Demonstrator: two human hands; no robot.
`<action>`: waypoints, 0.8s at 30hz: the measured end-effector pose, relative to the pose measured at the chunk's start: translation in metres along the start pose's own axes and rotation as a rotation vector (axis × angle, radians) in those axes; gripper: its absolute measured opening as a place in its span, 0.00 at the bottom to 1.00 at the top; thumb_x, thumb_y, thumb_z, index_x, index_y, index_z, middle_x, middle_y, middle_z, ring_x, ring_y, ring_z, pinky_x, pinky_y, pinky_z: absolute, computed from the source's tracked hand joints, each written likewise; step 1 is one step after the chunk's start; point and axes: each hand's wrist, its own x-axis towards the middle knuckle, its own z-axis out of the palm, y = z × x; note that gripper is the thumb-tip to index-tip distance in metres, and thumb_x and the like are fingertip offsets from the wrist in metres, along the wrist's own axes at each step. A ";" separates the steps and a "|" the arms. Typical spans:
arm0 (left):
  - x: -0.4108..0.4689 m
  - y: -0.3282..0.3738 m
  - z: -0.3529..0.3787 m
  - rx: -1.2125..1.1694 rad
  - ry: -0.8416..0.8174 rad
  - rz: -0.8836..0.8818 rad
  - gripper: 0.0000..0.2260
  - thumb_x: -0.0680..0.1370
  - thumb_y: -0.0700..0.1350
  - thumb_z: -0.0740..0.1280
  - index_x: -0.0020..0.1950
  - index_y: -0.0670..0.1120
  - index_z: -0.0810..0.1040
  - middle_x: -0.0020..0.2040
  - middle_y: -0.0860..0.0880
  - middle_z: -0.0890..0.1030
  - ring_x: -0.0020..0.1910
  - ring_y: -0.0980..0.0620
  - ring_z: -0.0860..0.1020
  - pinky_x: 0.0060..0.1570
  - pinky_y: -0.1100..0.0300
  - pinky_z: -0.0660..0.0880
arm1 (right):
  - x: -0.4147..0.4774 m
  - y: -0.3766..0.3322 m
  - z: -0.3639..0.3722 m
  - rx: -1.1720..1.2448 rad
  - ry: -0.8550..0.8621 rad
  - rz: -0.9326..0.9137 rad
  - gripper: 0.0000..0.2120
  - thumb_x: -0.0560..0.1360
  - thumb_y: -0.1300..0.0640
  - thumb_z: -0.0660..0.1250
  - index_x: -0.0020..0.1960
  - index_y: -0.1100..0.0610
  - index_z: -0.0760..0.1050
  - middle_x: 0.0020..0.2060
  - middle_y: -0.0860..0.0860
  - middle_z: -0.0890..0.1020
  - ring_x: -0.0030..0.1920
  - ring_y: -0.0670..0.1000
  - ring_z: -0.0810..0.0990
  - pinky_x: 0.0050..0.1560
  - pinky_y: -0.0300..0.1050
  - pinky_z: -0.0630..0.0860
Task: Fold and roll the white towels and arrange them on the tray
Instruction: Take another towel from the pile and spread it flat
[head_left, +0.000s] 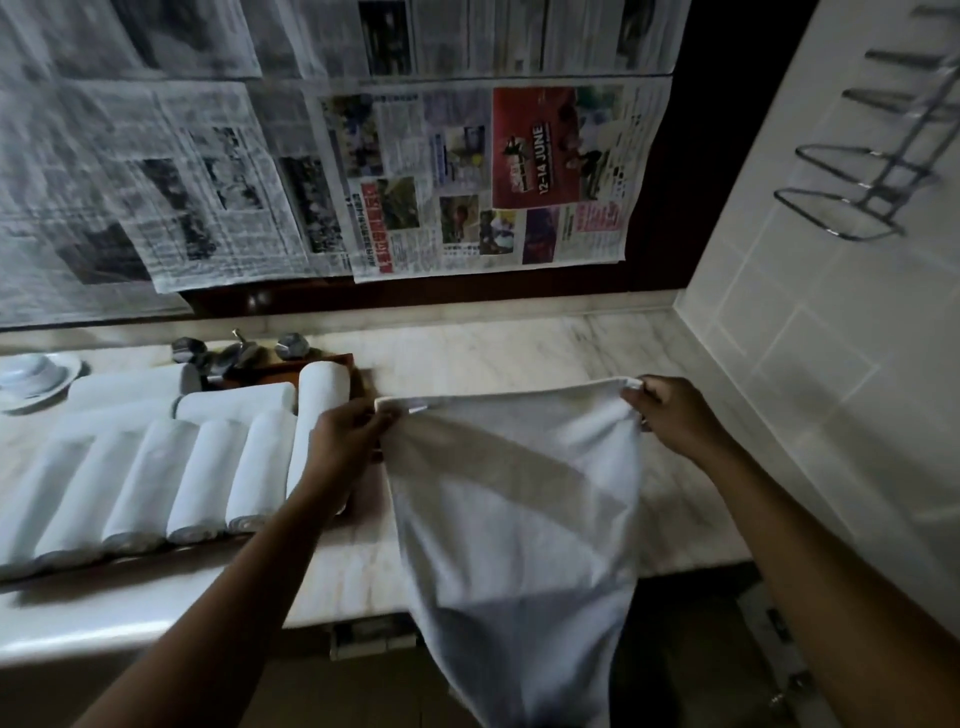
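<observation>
A white towel (514, 519) hangs unfolded over the marble counter, its lower part drooping past the front edge. My left hand (345, 436) pinches its top left corner and my right hand (670, 415) pinches its top right corner, stretching the top hem between them. To the left, several rolled white towels (156, 478) lie side by side on a dark wooden tray (366, 493), with more rolls (234, 405) behind them and one (324, 389) at the tray's right end. My left forearm hides part of the tray.
The marble counter (519, 348) runs to a tiled wall on the right carrying a metal rack (852, 197). Tap handles (239, 353) and a white dish (36, 374) sit at the back left. Newspapers cover the surface behind.
</observation>
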 end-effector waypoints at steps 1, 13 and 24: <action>0.011 0.006 0.003 0.020 0.020 0.026 0.06 0.80 0.46 0.72 0.45 0.46 0.85 0.33 0.54 0.83 0.34 0.58 0.81 0.30 0.64 0.76 | 0.010 -0.005 -0.002 0.005 0.015 -0.012 0.15 0.82 0.47 0.67 0.46 0.58 0.81 0.37 0.54 0.84 0.39 0.54 0.85 0.48 0.62 0.83; 0.177 0.023 0.031 0.248 0.235 0.084 0.11 0.76 0.54 0.75 0.40 0.48 0.83 0.32 0.49 0.83 0.32 0.49 0.80 0.38 0.50 0.78 | 0.181 -0.010 0.012 -0.020 0.103 -0.065 0.17 0.80 0.47 0.69 0.36 0.53 0.75 0.28 0.48 0.77 0.34 0.47 0.77 0.35 0.46 0.70; 0.324 -0.019 0.062 0.347 0.278 -0.016 0.05 0.77 0.48 0.75 0.44 0.48 0.84 0.35 0.52 0.83 0.30 0.61 0.79 0.34 0.60 0.74 | 0.341 0.012 0.072 -0.050 0.053 -0.016 0.13 0.79 0.46 0.72 0.41 0.53 0.76 0.30 0.44 0.76 0.37 0.47 0.77 0.35 0.38 0.68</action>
